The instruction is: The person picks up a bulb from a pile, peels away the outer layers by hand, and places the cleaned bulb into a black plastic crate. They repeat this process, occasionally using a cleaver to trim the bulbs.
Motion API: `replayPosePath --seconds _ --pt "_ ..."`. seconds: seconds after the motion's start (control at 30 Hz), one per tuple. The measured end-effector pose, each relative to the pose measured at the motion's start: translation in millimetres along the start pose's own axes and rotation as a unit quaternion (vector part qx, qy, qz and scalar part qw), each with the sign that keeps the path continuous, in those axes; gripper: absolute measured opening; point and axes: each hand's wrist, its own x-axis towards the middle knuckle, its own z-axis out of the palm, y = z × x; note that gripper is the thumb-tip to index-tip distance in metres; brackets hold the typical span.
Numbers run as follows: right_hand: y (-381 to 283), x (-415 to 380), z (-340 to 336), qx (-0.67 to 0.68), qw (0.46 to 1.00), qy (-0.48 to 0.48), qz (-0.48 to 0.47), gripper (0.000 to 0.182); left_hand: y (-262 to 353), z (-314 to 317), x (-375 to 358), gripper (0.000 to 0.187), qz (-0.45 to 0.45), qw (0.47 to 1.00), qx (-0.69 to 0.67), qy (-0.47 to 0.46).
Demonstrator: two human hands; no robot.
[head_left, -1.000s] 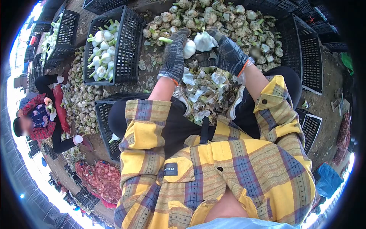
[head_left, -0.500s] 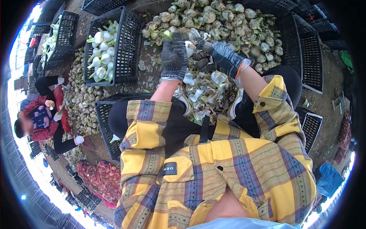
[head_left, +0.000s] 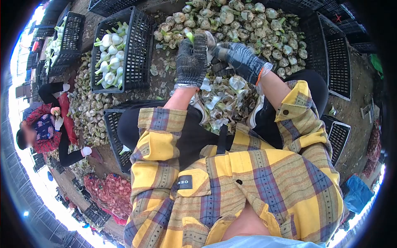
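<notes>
My left hand, in a dark knit glove, is closed around a garlic bulb whose green stem pokes out above the fingers. The bulb itself is mostly hidden by the glove. My right hand, gloved alike with an orange band at the wrist, has its fingers bent in against the left fingers, at the bulb. What those fingertips pinch is hidden. Just beyond both hands lies a large pile of dirty, unpeeled garlic bulbs. Below them, loose papery skins are heaped between my shoes.
A black crate of clean white bulbs stands left of my hands. More black crates stand at the right. Farther left a person sits by another garlic pile. Red mesh sacks lie lower left.
My right hand has moved slightly left, closing up to the left hand. The white bulb surface and loose skin seen between the hands are now covered. My left hand has shifted slightly right.
</notes>
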Motion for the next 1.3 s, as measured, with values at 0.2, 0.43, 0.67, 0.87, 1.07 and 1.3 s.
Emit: replayPosePath --seconds 0.2,0.43,0.67,0.87,1.07,1.3 --pt "-52.3 -12.9 4.8 0.041 0.986 0.027 0.161 0.024 -4.7 6.2 1.4 0.044 -0.090 0.973 -0.210 -0.029" --pt "-26.3 -7.1 0.5 0.346 0.921 0.054 0.172 0.024 -13.7 -0.9 20.6 0.052 -0.131 0.985 0.085 -0.077" --pt "-19.2 -3.2 11.4 0.155 0.978 0.081 0.116 0.021 12.6 -0.2 1.6 0.045 -0.189 0.980 -0.054 -0.030" --pt "-18.4 -0.4 10.4 0.327 0.923 0.179 0.099 0.017 -20.1 2.8 19.4 0.037 -0.324 0.908 -0.265 -0.026" --pt "-13.2 3.4 -4.4 0.311 0.920 0.227 0.078 0.017 -18.0 -6.6 20.2 0.028 -0.418 0.766 -0.488 -0.004" --pt "-42.5 -14.7 7.7 -0.153 0.986 0.037 0.049 0.033 -11.2 -9.7 18.5 0.034 -0.436 0.788 -0.435 0.016"
